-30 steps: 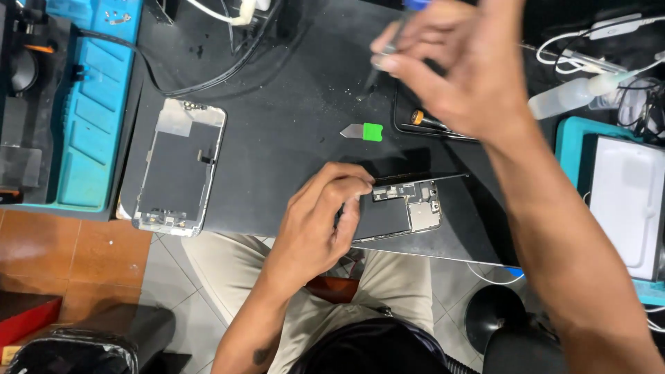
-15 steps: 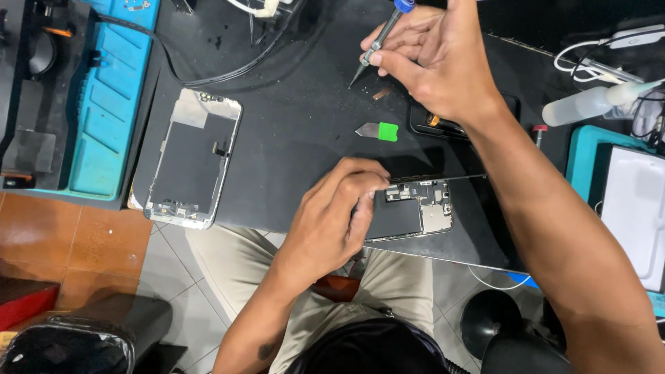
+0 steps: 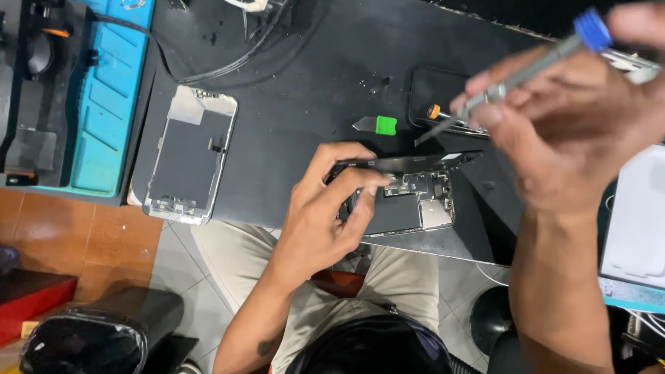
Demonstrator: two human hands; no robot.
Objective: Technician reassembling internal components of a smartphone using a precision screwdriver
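Opened phone (image 3: 409, 201) at mat (image 3: 312, 104) edge is pinched by left hand (image 3: 325, 208) fingers; screwdriver (image 3: 512, 79) is clamped in right hand (image 3: 568, 125) fingers, bare mat beyond fingertips.

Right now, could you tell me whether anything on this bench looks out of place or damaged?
Nothing looks spilled or broken. The opened phone lies at the black mat's near edge, its insides bare, under the left hand. The right hand holds a screwdriver above it.
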